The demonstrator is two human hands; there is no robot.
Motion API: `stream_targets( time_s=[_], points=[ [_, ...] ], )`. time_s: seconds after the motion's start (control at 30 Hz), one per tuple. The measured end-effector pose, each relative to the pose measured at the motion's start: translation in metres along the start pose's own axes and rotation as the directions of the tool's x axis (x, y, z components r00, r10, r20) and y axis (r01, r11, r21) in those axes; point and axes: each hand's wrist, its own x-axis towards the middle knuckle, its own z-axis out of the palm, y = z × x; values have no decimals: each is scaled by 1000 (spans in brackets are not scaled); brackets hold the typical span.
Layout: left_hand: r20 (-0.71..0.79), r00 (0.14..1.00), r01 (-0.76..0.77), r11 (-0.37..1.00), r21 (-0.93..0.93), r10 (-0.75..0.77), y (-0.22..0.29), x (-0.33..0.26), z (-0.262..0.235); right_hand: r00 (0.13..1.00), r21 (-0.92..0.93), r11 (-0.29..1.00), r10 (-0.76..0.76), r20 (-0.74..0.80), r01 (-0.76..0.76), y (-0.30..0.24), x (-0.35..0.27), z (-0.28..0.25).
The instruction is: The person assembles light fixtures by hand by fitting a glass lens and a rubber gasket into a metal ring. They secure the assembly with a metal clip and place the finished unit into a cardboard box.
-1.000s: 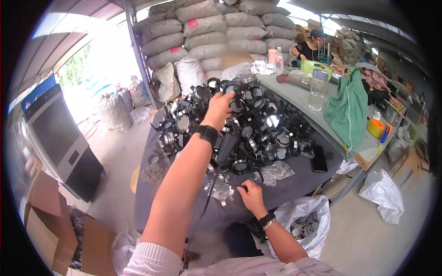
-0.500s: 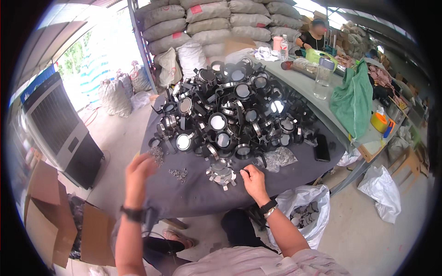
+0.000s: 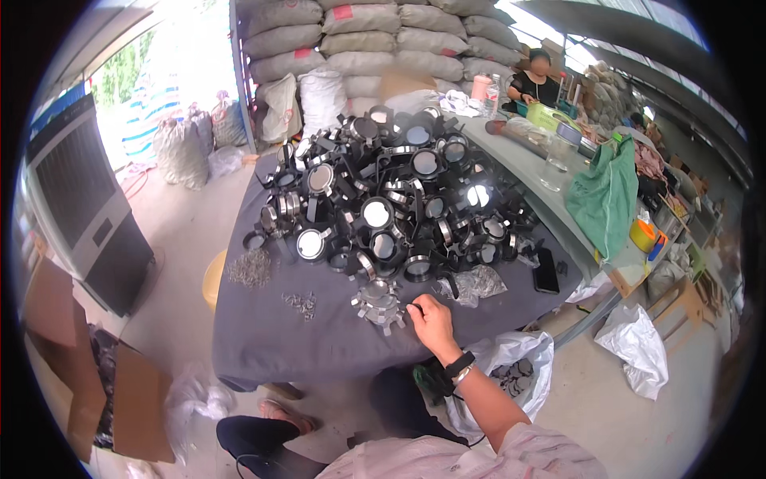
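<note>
My right hand [image 3: 432,326] is at the front of the dark-clothed table [image 3: 319,351], its fingers closed round a small black thing I cannot make out. Just left of its fingertips lies a stack of flat silver metal discs [image 3: 378,303] with tabs round the edges. Beyond it rises a large heap of round black-and-silver parts [image 3: 377,213], some with shiny faces. Two little piles of small metal pieces, one larger [image 3: 251,269] and one smaller [image 3: 301,306], lie on the cloth to the left. My left hand is out of view.
A clear plastic bag [image 3: 477,285] and a black phone [image 3: 546,271] lie right of the stack. Below the table edge stands a white sack [image 3: 541,375] with grey pieces inside. Left are an open carton [image 3: 144,399] and an air cooler [image 3: 88,211]. A person [image 3: 536,84] sits far right.
My left hand, earlier raised over the table's left side, has gone out of view. The whole view has shifted slightly, and a yellow round edge now shows left of the table. My right hand stays closed beside the discs.
</note>
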Motion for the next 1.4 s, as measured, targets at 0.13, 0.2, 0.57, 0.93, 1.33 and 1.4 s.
stream_targets(
  time_s=[0.13,0.2,0.57,0.93,1.33,1.4],
  points=[
    [99,995,2,989,151,-17,-14,-22,-18,1000,-28,1000,7,12,-7,2,0,0],
    [157,987,-10,973,231,-27,-18,-27,-28,1000,-35,999,7,18,-6,4,-1,-1],
    [449,877,-137,806,575,-172,-52,-56,-59,999,-113,993,-28,20,30,0,-1,4],
    [624,699,-372,568,734,-348,-86,-85,-35,999,-188,982,-19,26,24,-1,-4,6],
    [603,574,-599,217,771,-554,-120,-98,-23,997,-211,975,-67,29,71,-5,-2,12],
    [528,602,-570,140,809,-599,-124,-114,-50,999,-175,983,-43,22,46,-2,-4,5]
  ],
)
